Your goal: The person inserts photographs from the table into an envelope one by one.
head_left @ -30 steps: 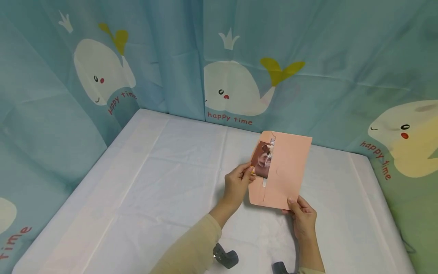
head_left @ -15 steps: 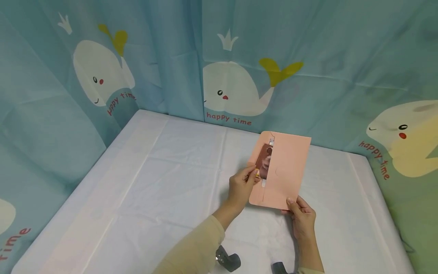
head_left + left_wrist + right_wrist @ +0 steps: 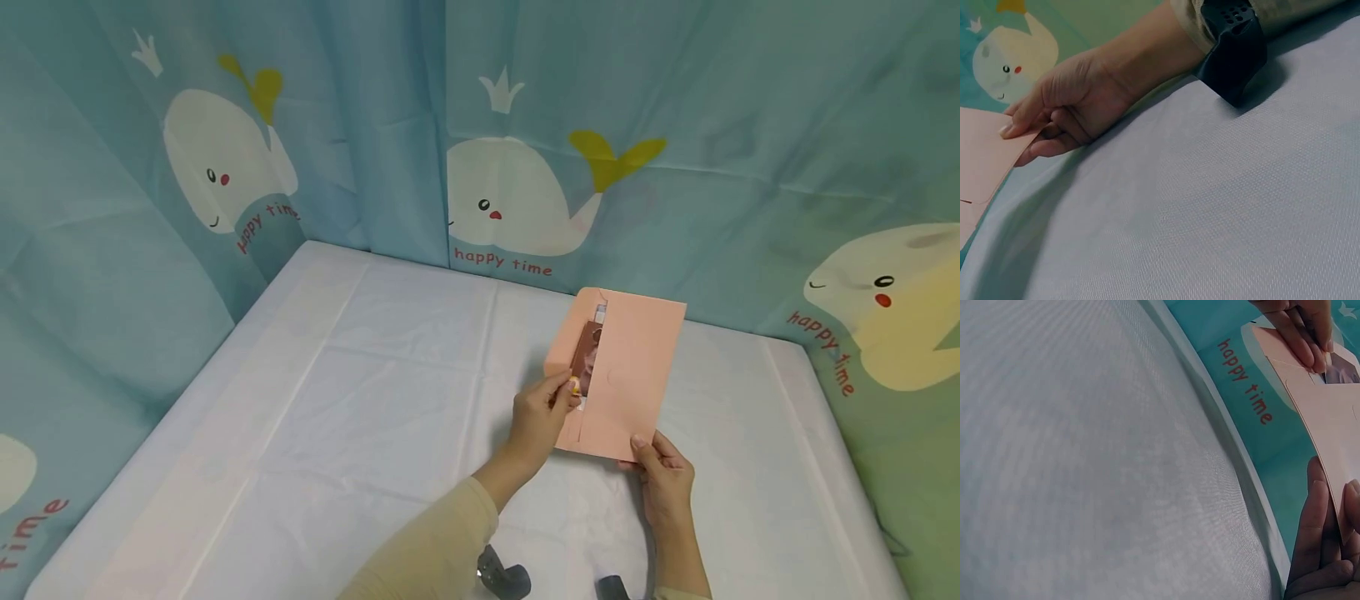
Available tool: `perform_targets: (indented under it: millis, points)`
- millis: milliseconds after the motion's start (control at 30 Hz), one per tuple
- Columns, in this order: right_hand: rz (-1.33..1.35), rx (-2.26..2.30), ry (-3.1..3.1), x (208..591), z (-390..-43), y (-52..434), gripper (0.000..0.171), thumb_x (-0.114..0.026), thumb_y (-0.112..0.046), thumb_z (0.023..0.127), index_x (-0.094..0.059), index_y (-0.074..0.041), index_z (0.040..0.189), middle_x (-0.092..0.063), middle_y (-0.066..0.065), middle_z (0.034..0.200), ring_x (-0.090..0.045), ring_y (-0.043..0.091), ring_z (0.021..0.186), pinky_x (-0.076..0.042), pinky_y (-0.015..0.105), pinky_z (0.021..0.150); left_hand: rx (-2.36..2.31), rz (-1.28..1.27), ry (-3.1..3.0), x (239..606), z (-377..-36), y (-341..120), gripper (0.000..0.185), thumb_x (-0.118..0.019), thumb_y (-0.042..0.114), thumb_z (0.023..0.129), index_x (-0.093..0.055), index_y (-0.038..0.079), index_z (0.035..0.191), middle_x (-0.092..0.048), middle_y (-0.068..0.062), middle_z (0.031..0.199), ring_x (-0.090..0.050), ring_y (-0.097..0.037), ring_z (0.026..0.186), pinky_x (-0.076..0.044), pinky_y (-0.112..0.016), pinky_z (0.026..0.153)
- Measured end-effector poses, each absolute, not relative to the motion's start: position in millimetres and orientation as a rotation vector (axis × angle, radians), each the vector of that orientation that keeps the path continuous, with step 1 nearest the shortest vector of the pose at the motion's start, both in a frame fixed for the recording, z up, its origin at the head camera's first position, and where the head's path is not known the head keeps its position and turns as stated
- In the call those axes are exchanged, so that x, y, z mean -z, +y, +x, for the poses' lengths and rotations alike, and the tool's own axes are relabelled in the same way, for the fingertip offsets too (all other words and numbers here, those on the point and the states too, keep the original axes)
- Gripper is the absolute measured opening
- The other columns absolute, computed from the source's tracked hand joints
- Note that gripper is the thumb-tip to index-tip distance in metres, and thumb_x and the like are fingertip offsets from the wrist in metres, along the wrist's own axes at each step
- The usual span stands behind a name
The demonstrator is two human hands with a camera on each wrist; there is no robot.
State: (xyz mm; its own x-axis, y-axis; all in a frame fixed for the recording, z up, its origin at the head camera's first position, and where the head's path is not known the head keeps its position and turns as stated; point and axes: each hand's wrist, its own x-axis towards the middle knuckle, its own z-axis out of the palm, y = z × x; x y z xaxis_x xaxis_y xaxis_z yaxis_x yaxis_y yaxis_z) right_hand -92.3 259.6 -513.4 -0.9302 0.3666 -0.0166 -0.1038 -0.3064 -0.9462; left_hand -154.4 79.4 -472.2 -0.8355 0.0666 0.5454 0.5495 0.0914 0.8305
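In the head view, a pink paper envelope (image 3: 637,375) is held above the white table, its flap open toward the left. A brown picture card (image 3: 588,358) sticks out of the envelope's mouth, its right part hidden inside. My left hand (image 3: 542,418) pinches the card's left edge near a yellow spot. At the lower right corner, my right hand (image 3: 665,477) grips the envelope, thumb on top and fingers beneath. The left wrist view shows that right hand (image 3: 1079,100) on the envelope's edge. Both hands appear in the right wrist view, the left hand (image 3: 1300,331) at the top.
The table (image 3: 375,375) is covered with a white cloth. Blue-green curtains (image 3: 375,125) with whale prints rise along its far and side edges. Dark wrist-worn devices (image 3: 504,575) show on the forearms at the bottom.
My left hand has moved rightward with the card, and less of the card shows outside the envelope. The right hand stays at the same corner, nearly still.
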Motion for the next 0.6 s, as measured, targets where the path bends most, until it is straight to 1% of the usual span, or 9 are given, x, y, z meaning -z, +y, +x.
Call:
perform_targets:
  millis: [133,400,600]
  points:
    - [-0.350,-2.305,-1.642,514.1,-92.6,259.5,0.030,-0.056,0.009,0.089,-0.073,-0.015,0.095,-0.071,0.001,0.076,-0.067,0.011,0.057,-0.054,0.022,0.051,1.792,-0.601,-2.050,473.8,-153.6,80.3,0.024,-0.054,0.002,0.095,-0.061,-0.013,0.112,-0.067,-0.020,0.089,-0.070,-0.024,0.074,-0.052,-0.011,0.067]
    - [-0.412,-2.308,-1.637,511.0,-92.9,257.9,0.030,-0.057,0.008,0.089,-0.074,-0.017,0.093,-0.071,0.001,0.076,-0.066,0.011,0.056,-0.054,0.022,0.051,1.684,-0.600,-1.979,475.7,-151.5,78.5,0.022,-0.060,-0.004,0.089,-0.062,-0.013,0.109,-0.063,-0.018,0.093,-0.067,-0.022,0.076,-0.052,-0.012,0.065]
    - [-0.376,-2.333,-1.629,511.7,-93.0,259.0,0.031,-0.057,0.009,0.089,-0.074,-0.016,0.094,-0.072,0.001,0.076,-0.067,0.012,0.055,-0.054,0.022,0.051,1.629,-0.607,-2.006,476.9,-151.9,77.6,0.022,-0.060,-0.002,0.089,-0.064,-0.010,0.110,-0.063,-0.014,0.089,-0.063,-0.018,0.069,-0.048,-0.010,0.057]
